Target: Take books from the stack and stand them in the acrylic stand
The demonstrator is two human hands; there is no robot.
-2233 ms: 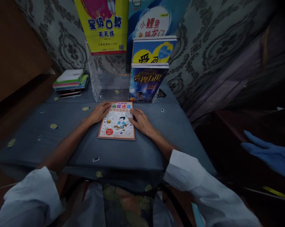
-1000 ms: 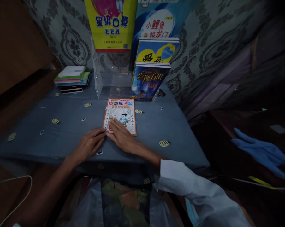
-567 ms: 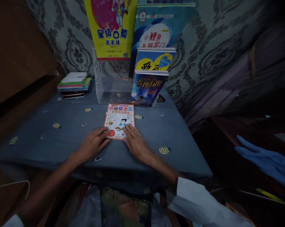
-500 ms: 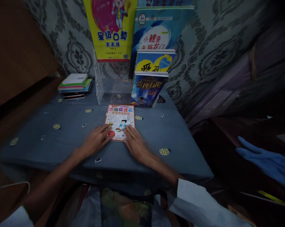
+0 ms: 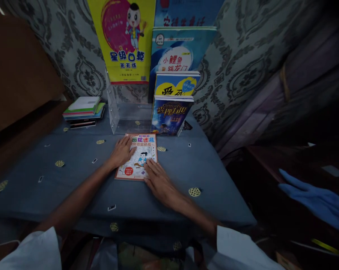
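A thin book with a white and orange cover (image 5: 142,150) lies face up on the blue-grey tablecloth. My left hand (image 5: 122,151) rests flat over its upper left side, hiding part of the title, fingers extended. On the lower right edge of the same book lies my right hand (image 5: 158,180), its fingers stretched out. Behind the book stands a clear acrylic rack (image 5: 130,116). It bears a yellow workbook (image 5: 127,56) on the left and, on the right, several books in tiers, with a dark blue one (image 5: 171,116) in front.
At the back left of the table (image 5: 82,165) is a pile of books and papers (image 5: 83,108). A dark object (image 5: 187,125) sits partly behind the rack. Beyond the table's right edge, a blue glove (image 5: 315,198) lies on a dark surface.
My left hand has slid up along the book's left side, from its lower left. The book now looks slightly tilted. The camera view has shifted, so the rack and books appear lower.
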